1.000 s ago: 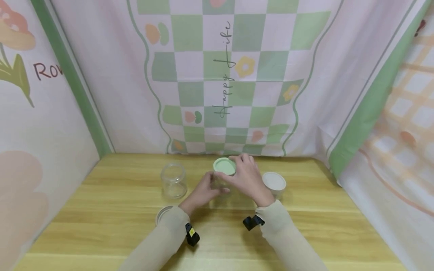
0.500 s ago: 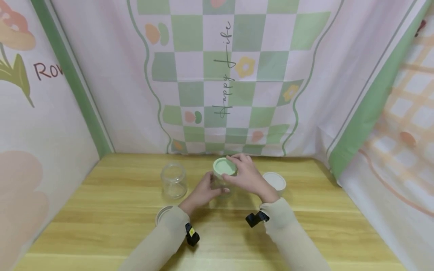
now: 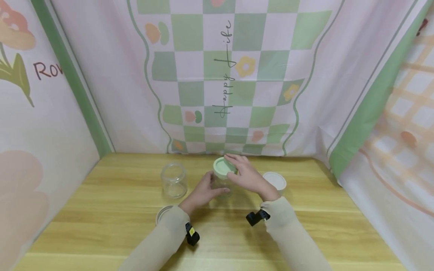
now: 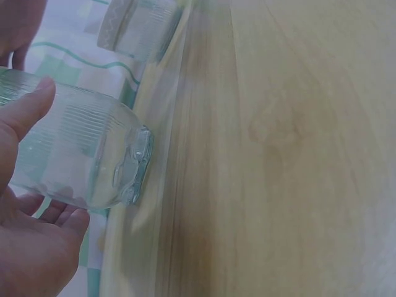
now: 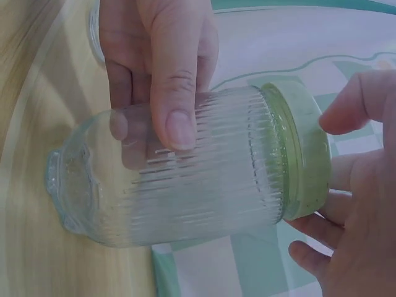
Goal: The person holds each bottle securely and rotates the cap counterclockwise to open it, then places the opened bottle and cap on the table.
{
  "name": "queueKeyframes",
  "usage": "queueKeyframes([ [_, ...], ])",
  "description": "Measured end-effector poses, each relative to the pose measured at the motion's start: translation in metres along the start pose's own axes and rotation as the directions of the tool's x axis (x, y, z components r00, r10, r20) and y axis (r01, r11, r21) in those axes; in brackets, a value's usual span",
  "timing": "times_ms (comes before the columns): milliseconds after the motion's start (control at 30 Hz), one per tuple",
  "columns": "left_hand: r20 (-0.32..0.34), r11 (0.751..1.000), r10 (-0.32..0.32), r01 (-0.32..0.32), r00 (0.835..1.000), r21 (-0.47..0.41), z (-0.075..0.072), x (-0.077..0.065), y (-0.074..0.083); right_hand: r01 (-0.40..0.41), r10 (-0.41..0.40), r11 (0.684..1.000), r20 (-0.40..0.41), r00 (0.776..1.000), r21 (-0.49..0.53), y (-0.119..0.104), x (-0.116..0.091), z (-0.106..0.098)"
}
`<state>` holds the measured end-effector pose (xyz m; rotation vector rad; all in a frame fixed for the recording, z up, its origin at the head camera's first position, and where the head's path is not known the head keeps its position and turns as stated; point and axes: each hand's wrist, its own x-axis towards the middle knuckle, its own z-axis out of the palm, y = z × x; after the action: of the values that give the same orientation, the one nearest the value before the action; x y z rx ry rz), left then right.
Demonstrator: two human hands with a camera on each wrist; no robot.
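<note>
My left hand (image 3: 203, 192) grips the body of a ribbed clear glass jar (image 5: 204, 179), thumb on one side and fingers round the other. A light green lid (image 3: 223, 167) sits on the jar's mouth. My right hand (image 3: 249, 175) holds this lid by its rim, with the thumb on the near side and fingers at the far side. In the right wrist view the lid (image 5: 303, 148) lies between that thumb and the fingers, partly hidden behind them. The left wrist view shows the jar's thick glass base (image 4: 139, 164), while the lid is out of frame.
An uncovered glass jar (image 3: 174, 180) stands to the left. Beyond my right wrist is a jar with a white lid (image 3: 275, 181), partly hidden. A round rimmed lid (image 3: 162, 215) lies under my left sleeve. A patterned curtain (image 3: 223, 94) hangs behind the wooden table (image 3: 223, 241).
My right hand has shifted slightly round the green lid, its fingers now straighter and its wrist a little further right. My left hand and the jar stay in place.
</note>
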<state>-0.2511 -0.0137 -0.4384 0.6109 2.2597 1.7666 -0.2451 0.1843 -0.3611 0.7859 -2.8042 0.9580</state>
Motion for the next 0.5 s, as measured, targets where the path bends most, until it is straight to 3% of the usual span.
queueKeyframes([
  [200,0.002,1.000,0.012,-0.012,1.000,0.008,0.000,0.001,-0.006,-0.007,0.007,1.000,-0.027,1.000,-0.001,-0.004,0.001,0.001],
  [500,0.018,0.999,0.033,-0.033,0.999,-0.010,0.000,0.003,-0.009,-0.110,0.084,0.978,-0.150,0.985,-0.176,-0.010,0.005,0.009],
])
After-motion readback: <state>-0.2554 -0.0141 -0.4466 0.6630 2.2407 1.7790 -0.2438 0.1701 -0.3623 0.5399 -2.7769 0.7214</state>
